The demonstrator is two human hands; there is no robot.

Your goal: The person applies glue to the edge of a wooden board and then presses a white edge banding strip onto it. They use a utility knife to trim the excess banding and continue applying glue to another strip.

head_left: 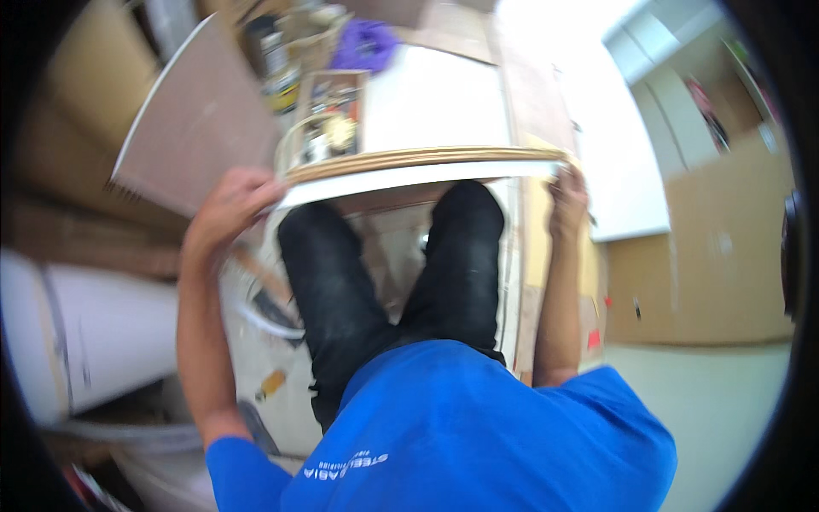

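Observation:
A long moulding strip [426, 156] stretches crosswise above my knees, with a ridged gold face and a white band along its near side. My left hand [243, 200] is closed on its left end, the fingers pinched together. At the opposite end, the fingers of my right hand [569, 200] curl around the tip, partly hidden from view. Beyond the strip lies a white board [435, 98]. An open wooden box [365, 111] of mixed small tools and hardware stands by the board's left side.
A brown panel [200, 115] leans left of the box, near a purple cloth [365, 45] and a bottle [277, 64]. Cardboard [717, 247] covers the right side. A yellow-handled tool [270, 386] lies on the floor to my left.

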